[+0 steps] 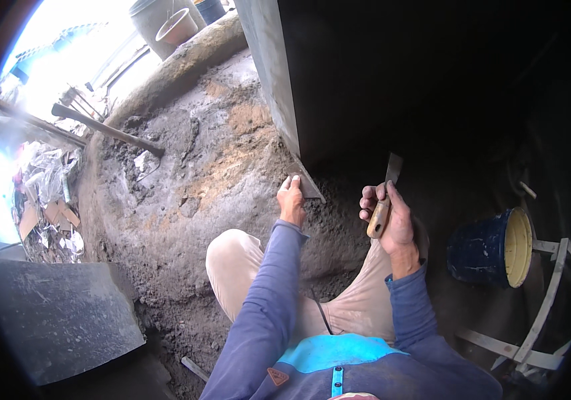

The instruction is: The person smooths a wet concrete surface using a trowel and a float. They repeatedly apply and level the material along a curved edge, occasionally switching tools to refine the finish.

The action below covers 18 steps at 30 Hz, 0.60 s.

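Note:
My left hand [291,202] is closed on a thin, flat grey piece [309,186] with a pointed corner, just above the rough earth. Its kind I cannot make out. Over my right knee, my right hand [392,223] grips a putty knife [379,219] by its wooden handle, the metal blade pointing up and away from me. A pale upright slab edge [269,67] comes down to the flat piece. Whether the two touch I cannot tell.
A long wooden-handled tool [109,130] lies on the earth mound [185,173]. To the right, a dark blue bucket [475,247] lies tilted near a pale wooden frame [539,320]. A grey sheet [65,313] is at lower left, below plastic and cardboard scraps [52,193]. Buckets [177,28] stand at the far end.

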Tool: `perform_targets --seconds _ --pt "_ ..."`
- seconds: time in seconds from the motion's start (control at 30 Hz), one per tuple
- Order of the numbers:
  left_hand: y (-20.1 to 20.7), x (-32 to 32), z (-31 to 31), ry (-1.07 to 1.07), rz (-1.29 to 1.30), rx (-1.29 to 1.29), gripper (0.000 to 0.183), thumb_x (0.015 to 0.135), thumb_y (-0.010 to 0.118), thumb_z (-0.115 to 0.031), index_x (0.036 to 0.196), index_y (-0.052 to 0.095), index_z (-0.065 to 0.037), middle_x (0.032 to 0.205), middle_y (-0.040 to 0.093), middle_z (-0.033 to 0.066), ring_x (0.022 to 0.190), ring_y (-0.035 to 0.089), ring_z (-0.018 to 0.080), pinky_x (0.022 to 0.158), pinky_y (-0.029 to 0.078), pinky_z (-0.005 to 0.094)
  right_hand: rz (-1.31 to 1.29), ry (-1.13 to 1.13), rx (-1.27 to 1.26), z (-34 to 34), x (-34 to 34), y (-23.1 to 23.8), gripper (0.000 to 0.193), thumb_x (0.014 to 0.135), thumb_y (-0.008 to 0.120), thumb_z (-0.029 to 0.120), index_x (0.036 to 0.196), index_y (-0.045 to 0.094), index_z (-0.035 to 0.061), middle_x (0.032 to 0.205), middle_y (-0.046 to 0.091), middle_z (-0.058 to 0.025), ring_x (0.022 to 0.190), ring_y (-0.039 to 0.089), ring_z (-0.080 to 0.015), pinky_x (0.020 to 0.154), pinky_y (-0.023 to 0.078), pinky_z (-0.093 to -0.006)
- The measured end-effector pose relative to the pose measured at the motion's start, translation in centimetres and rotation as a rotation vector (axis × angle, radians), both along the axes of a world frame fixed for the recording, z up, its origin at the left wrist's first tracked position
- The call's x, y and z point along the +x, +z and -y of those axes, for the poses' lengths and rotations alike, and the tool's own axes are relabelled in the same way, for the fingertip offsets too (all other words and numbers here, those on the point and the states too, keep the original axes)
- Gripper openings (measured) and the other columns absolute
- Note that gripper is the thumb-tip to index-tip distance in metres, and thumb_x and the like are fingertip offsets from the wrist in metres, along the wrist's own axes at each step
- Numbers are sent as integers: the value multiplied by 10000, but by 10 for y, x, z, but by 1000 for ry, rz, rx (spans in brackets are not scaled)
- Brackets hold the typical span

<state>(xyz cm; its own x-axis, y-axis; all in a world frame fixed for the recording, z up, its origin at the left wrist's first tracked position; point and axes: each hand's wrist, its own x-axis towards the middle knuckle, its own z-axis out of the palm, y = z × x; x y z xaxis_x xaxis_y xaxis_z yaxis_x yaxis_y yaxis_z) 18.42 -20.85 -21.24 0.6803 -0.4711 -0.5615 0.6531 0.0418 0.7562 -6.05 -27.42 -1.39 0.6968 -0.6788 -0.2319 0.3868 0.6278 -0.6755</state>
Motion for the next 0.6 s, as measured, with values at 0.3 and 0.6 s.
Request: perform_targets --seconds 0.3,0.6 --pt "77 -17 4 41 31 -58 329 1102 688 -244 1378 690 -65 1094 764 -2 899 707 123 739 557 329 -5 -27 -5 0 -12 4 364 1109 629 465 910 584 164 1067 711 -83 925 683 -199 774 584 -356" --pt "41 -1 -2 169 -40 86 316 1101 671 -198 1358 704 -16 976 752 13 737 680 97 552 501 281 27 -1 -15 -2 -7 7 369 1106 632 466 914 581 156 1066 704 -92 915 669 -207 779 573 -358"
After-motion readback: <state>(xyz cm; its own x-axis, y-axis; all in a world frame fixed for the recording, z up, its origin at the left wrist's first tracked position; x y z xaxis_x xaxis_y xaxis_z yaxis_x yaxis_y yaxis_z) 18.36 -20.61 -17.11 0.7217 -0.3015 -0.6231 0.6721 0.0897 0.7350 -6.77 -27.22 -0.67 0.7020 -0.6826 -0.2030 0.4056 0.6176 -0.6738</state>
